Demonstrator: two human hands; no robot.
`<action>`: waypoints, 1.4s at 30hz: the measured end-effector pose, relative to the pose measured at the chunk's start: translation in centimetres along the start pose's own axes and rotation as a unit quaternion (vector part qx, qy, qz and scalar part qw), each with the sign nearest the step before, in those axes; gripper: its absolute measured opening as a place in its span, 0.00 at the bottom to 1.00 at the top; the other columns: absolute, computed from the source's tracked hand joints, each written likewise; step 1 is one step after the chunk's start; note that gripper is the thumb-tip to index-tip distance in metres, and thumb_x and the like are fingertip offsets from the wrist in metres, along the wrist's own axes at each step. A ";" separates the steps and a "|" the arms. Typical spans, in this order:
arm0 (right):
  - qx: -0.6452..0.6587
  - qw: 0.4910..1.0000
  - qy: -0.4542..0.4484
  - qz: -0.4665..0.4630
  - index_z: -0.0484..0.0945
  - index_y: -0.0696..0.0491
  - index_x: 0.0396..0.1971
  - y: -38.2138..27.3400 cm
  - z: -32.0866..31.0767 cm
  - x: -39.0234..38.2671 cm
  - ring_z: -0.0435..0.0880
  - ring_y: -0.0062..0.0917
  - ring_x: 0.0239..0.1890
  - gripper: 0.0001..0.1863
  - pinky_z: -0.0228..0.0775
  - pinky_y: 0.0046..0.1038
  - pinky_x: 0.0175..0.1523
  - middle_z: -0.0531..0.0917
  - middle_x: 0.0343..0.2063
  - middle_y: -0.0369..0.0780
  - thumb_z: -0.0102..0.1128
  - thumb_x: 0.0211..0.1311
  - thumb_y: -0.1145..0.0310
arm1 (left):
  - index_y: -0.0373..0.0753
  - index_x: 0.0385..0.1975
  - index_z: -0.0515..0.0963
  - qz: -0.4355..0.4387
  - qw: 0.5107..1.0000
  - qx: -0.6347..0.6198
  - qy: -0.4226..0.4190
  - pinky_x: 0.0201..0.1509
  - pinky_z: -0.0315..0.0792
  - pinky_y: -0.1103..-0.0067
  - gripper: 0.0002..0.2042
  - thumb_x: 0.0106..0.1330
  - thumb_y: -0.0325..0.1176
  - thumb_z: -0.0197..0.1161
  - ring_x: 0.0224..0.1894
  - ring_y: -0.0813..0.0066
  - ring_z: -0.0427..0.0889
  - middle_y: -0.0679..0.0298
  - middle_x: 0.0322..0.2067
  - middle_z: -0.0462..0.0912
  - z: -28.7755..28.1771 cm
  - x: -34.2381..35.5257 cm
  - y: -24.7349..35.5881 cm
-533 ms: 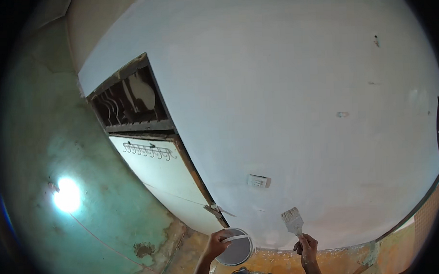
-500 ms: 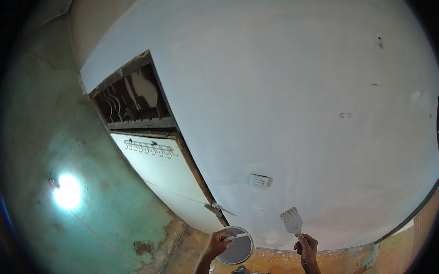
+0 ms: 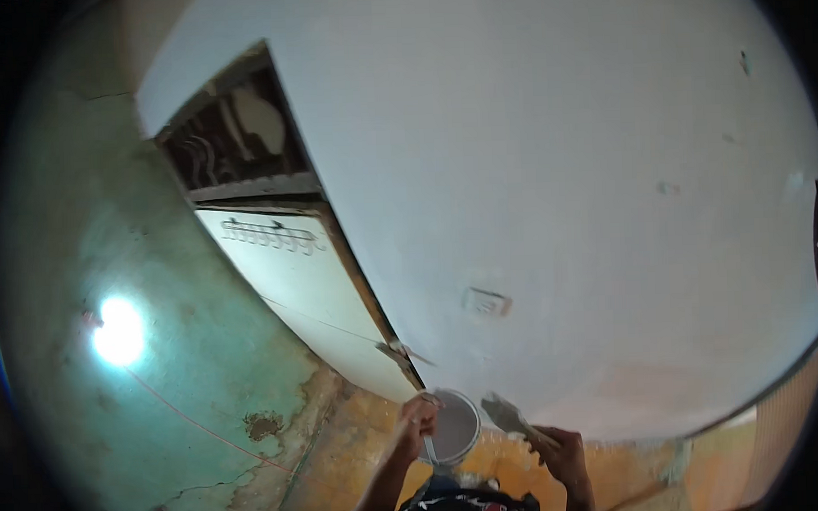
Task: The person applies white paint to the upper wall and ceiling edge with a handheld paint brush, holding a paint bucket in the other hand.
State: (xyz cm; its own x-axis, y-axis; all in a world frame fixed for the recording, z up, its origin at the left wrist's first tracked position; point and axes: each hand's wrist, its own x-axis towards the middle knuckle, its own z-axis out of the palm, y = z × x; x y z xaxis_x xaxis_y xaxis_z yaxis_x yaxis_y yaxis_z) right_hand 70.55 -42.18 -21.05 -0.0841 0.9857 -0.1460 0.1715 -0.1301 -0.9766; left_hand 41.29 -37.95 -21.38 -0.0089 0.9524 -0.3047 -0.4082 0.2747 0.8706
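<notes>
My left hand (image 3: 421, 419) is closed at the left rim of a round paint bucket (image 3: 476, 433), holding it up in front of me. Greyish-white paint shows inside. A pale strip, perhaps the bucket's handle, runs down from my fingers. My right hand (image 3: 560, 450) grips the handle of a wide flat paintbrush (image 3: 518, 423). The brush's paint-coated bristles point up and left, just right of the bucket and apart from it. Motion blurs the bristles a little.
The large white wall (image 3: 532, 161) ahead carries a switch plate (image 3: 487, 301). A white door (image 3: 293, 287) with a hook rack (image 3: 268, 232) stands to the left, under a dark vent opening (image 3: 234, 135). A bright lamp (image 3: 119, 331) with a trailing cord hangs on the green wall (image 3: 189, 416).
The paintbrush has tipped left and come nearer the bucket. My left hand and the bucket have risen a little in view, and the head view has tilted downward.
</notes>
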 end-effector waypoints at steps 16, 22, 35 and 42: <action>-0.088 0.992 -0.085 0.024 0.79 0.56 0.50 -3.1 -1.1 3.2 0.86 0.20 0.34 0.16 0.79 0.23 0.36 0.86 0.33 0.41 0.64 0.61 0.71 | 0.33 0.39 0.74 -0.009 0.993 -0.042 -0.112 0.22 0.45 0.85 0.24 0.68 0.51 0.42 0.18 0.86 0.51 0.73 0.20 0.58 4.6 2.9 3.1; -0.169 0.984 -0.043 -0.036 0.82 0.57 0.41 -3.8 1.1 4.4 0.86 0.23 0.34 0.11 0.78 0.27 0.38 0.87 0.30 0.42 0.66 0.58 0.71 | 0.35 0.41 0.73 -0.005 0.989 0.037 -0.144 0.25 0.46 0.83 0.26 0.65 0.55 0.41 0.21 0.84 0.50 0.72 0.22 0.56 6.1 2.2 3.9; -0.412 0.868 -0.130 -0.244 0.80 0.55 0.27 -0.6 5.3 11.4 0.86 0.38 0.35 0.04 0.77 0.39 0.41 0.84 0.31 0.45 0.63 0.50 0.72 | 0.33 0.45 0.71 0.019 0.973 0.104 -0.204 0.24 0.48 0.84 0.32 0.63 0.59 0.36 0.20 0.84 0.51 0.71 0.22 0.57 10.0 1.6 4.5; -0.434 0.841 -0.259 -0.191 0.80 0.58 0.29 2.9 6.4 13.8 0.86 0.40 0.37 0.07 0.77 0.39 0.41 0.85 0.32 0.48 0.60 0.51 0.72 | 0.34 0.45 0.71 0.014 0.965 0.124 -0.231 0.25 0.47 0.84 0.32 0.63 0.60 0.37 0.21 0.85 0.51 0.72 0.22 0.57 10.6 0.9 4.3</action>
State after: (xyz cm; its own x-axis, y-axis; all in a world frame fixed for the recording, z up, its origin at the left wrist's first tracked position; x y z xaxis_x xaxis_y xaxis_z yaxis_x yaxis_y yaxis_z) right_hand 63.59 -29.61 -26.93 -0.6739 0.7295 -0.1168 0.6683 0.5345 -0.5174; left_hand 49.16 -34.52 -13.78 0.4151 0.9012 -0.1247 -0.1824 0.2167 0.9590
